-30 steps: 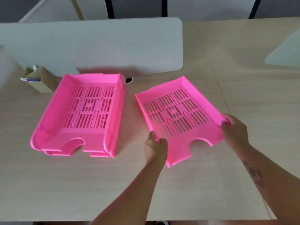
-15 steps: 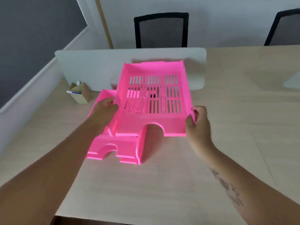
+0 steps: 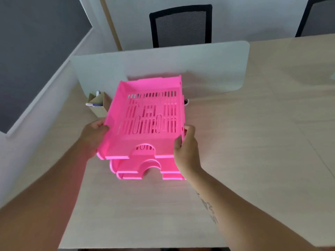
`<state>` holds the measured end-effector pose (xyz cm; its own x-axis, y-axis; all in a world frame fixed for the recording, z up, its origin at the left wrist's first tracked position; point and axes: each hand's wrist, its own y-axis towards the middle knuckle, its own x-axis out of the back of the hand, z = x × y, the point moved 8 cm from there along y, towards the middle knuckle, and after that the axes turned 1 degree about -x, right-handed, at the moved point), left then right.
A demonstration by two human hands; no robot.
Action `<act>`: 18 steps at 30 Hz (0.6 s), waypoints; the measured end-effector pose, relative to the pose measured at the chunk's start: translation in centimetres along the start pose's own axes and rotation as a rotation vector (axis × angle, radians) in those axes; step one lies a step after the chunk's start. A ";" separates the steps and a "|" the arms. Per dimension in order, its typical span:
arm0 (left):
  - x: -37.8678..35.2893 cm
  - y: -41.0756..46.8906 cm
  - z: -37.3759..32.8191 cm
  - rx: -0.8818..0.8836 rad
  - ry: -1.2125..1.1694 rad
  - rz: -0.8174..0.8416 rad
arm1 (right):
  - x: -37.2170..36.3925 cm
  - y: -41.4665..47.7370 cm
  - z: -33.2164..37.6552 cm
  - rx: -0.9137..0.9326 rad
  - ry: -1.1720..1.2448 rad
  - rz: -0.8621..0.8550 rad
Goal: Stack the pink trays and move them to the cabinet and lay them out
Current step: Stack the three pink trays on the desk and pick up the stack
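Shifted leftward, top pink tray (image 3: pixel 145 122) is now hovering over stacked trays (image 3: pixel 150 169), both hands' (image 3: pixel 94 136) (image 3: pixel 186 151) grip clasping its sides, cardboard holder (image 3: pixel 98 104) and divider (image 3: pixel 199 69) standing behind.

Pale wooden table (image 3: pixel 253 142) with stacked pink trays (image 3: pixel 145 171), cardboard box (image 3: pixel 98 105), white divider (image 3: pixel 208 69).

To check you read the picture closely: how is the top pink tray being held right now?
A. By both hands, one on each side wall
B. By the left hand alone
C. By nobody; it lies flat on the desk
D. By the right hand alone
A: the left hand grips the top pink tray at its left wall and the right hand at its right wall, above the pink stack.
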<state>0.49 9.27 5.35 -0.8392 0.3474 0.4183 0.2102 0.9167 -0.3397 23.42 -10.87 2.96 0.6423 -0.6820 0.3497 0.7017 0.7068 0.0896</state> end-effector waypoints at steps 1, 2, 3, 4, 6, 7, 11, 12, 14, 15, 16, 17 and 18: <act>-0.3 0.0 0.3 0.005 0.006 -0.003 | -0.2 -0.2 -0.5 -0.010 -0.021 -0.006; -0.6 0.1 0.8 0.008 0.012 -0.008 | -0.4 -0.4 -0.9 -0.023 -0.039 -0.008; -0.8 0.2 1.2 0.007 0.012 -0.008 | -0.5 -0.5 -1.4 -0.035 -0.056 -0.010; -1.1 0.2 1.6 0.009 0.022 0.008 | -0.6 -0.7 -1.8 -0.045 -0.072 -0.012; -1.6 0.1 2.2 0.018 0.042 0.041 | -0.5 -1.2 -2.5 -0.052 -0.103 -0.023; -1.7 0.1 2.3 0.017 0.045 0.046 | -0.5 -1.4 -2.7 -0.053 -0.113 -0.031; -1.6 -0.1 2.3 0.013 0.060 0.016 | -0.4 -2.0 -3.3 -0.075 -0.112 -0.037; -1.4 -0.2 2.3 0.010 0.068 -0.007 | -0.4 -2.1 -3.5 -0.087 -0.105 -0.028; -1.4 -0.7 2.6 0.005 0.098 -0.023 | -0.5 -2.0 -3.7 -0.106 -0.099 0.000; -1.6 -1.1 2.9 0.007 0.106 -0.015 | -0.5 -1.9 -3.9 -0.112 -0.101 0.018; -1.9 -1.6 3.5 0.018 0.087 -0.001 | -0.6 -1.7 -4.0 -0.120 -0.104 0.032; -2.1 -2.0 4.3 0.035 0.053 0.009 | -0.7 -1.5 -4.2 -0.132 -0.105 0.040; -2.1 -2.3 5.2 0.053 0.019 0.009 | -0.7 -1.3 -4.4 -0.142 -0.102 0.044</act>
<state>-0.81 5.41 0.83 -0.8276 0.3600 0.4306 0.1908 0.9019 -0.3875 23.44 -12.14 -1.52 0.6440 -0.6230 0.4440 0.7146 0.6971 -0.0583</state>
